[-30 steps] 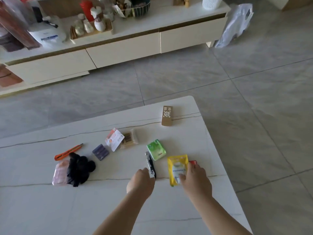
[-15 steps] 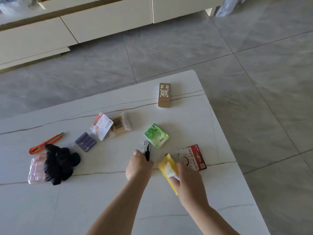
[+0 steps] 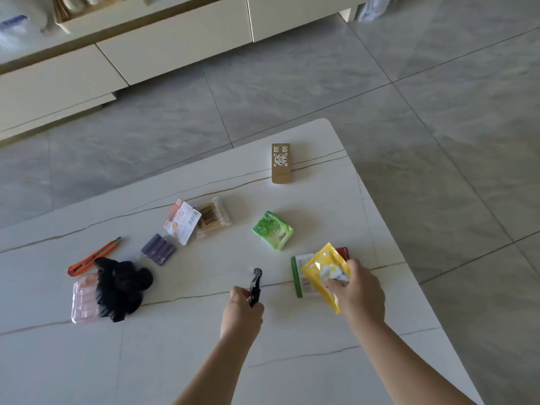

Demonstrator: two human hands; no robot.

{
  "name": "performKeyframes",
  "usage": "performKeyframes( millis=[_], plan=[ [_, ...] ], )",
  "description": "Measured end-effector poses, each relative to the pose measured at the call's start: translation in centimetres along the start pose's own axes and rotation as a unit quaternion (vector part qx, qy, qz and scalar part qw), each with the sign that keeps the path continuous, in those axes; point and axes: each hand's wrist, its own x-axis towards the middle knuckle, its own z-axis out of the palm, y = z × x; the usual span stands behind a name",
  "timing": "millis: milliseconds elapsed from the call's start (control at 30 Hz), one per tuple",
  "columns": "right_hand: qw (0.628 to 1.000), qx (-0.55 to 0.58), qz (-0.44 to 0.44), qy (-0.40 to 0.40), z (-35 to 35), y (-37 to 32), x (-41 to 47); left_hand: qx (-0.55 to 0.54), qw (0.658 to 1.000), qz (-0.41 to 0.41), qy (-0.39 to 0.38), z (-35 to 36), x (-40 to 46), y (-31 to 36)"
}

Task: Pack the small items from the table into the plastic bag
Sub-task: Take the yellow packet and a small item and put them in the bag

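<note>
My right hand [image 3: 360,293] grips a yellow packet [image 3: 321,268] and holds it tilted just above a red, white and green packet [image 3: 301,276] lying on the white table [image 3: 175,361]. My left hand [image 3: 242,312] is closed on the lower end of a black corkscrew tool [image 3: 255,285]. A green tissue pack [image 3: 273,230] lies beyond them. Further left are cotton swabs [image 3: 211,217], a white-and-orange card pack [image 3: 181,222], purple batteries [image 3: 158,249], an orange utility knife [image 3: 93,256], a black hair claw [image 3: 121,286] and a pink case [image 3: 83,301].
A gold remote [image 3: 281,163] lies near the table's far right corner. The table's right edge runs close beside my right hand. Grey floor tiles lie beyond, with a cream low cabinet [image 3: 175,39] at the back. A pale plastic bag [image 3: 372,8] rests on the floor at the top right.
My right hand has lifted the yellow packet off the table, uncovering the red-and-white packet beneath. My left hand has closed on the corkscrew tool. The camera has tilted downward.
</note>
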Motion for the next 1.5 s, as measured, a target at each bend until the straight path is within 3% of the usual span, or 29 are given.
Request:
performKeyframes(
  millis=[100, 200, 367, 567, 833, 1133, 1333, 1500],
  plan=[
    [0.991, 0.121, 0.06, -0.027, -0.6, -0.3, -1.7, 0.0, 1.0, 0.02, -0.019, -0.2, -1.4, -0.4],
    [0.952, 0.264, 0.128, -0.09, -2.3, 0.1, -3.8, 0.002, 0.998, 0.044, -0.036, -0.6, -3.4, -0.2],
    [0.836, 0.476, 0.256, -0.096, -6.1, 3.2, -8.9, -0.08, 0.993, 0.035, -0.075, -0.8, -7.8, 0.8],
    [0.723, 0.595, 0.349, -0.032, -11.3, 8.2, -15.7, -0.135, 0.982, 0.034, -0.131, 1.0, -14.6, 3.5],
    [0.649, 0.681, 0.328, 0.079, -17.5, 16.1, -25.2, -0.079, 0.964, 0.048, -0.249, 7.0, -25.6, 5.7],
    [0.571, 0.719, 0.323, 0.231, -21.6, 26.3, -35.9, 0.003, 0.911, 0.075, -0.405, 17.4, -39.1, 4.6],
    [0.543, 0.698, 0.316, 0.345, -24.1, 32.7, -44.9, 0.075, 0.854, 0.08, -0.508, 24.0, -48.1, 0.3],
    [0.477, 0.675, 0.346, 0.445, -24.3, 37.1, -53.4, 0.201, 0.8, 0.13, -0.551, 27.7, -56.5, -3.6]
  ],
)
